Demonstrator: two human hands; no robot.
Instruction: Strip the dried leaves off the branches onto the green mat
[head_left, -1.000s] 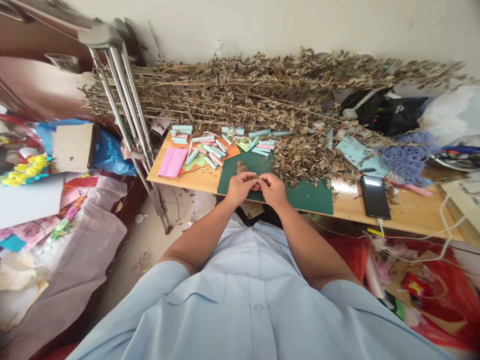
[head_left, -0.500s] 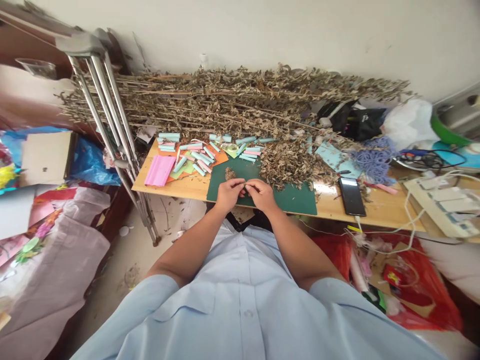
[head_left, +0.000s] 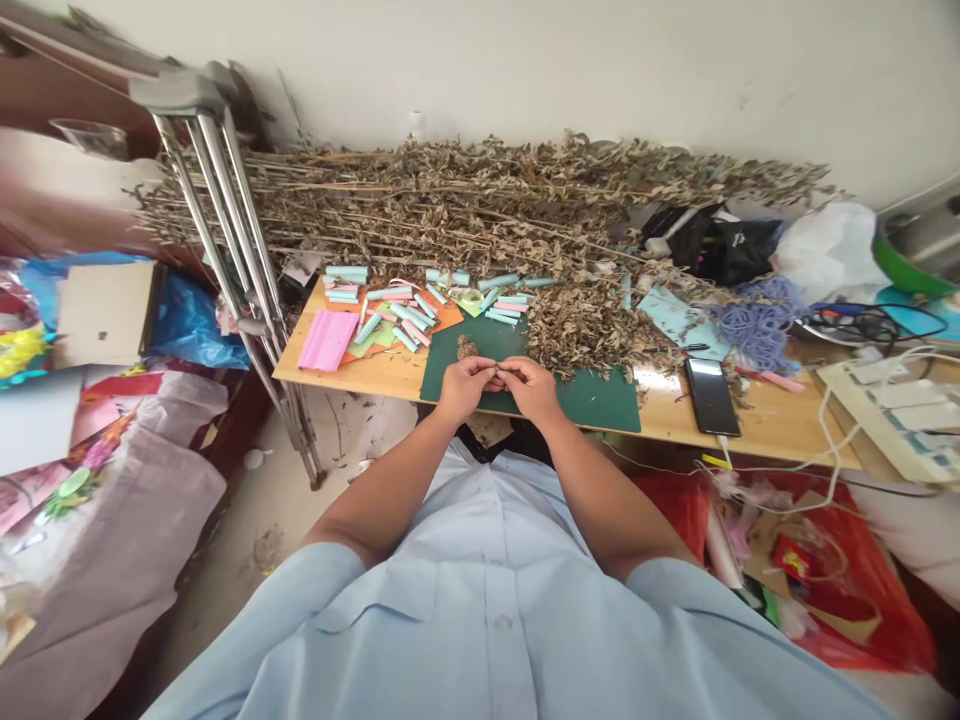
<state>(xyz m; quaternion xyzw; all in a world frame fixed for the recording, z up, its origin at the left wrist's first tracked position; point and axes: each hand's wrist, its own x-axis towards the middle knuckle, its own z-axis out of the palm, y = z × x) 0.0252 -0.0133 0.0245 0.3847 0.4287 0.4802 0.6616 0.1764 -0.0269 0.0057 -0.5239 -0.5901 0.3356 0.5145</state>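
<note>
My left hand [head_left: 466, 385] and my right hand [head_left: 529, 385] meet over the front edge of a green mat [head_left: 600, 402]. Their fingertips are pinched together around something small, too hidden to make out. Just behind my left hand lies a small brown clump [head_left: 466, 346] on the mat. A heap of dried leaves [head_left: 581, 330] covers the mat's back right part, close to my right hand. Left of the mat are several rolled paper tubes [head_left: 409, 325], pale blue and pink, and a pink folded sheet [head_left: 328, 340].
Long dried stalks [head_left: 450, 205] stretch along the wall. Metal crutches [head_left: 240, 230] lean at the table's left. A black phone [head_left: 711, 395] with a cable, purple string [head_left: 761, 322] and a power strip [head_left: 892, 415] lie at the right. Beneath hangs a red bag [head_left: 885, 600].
The whole view has shifted slightly, so the scene sits a little further right. My hands stay together, their fingers only slightly changed in pose.
</note>
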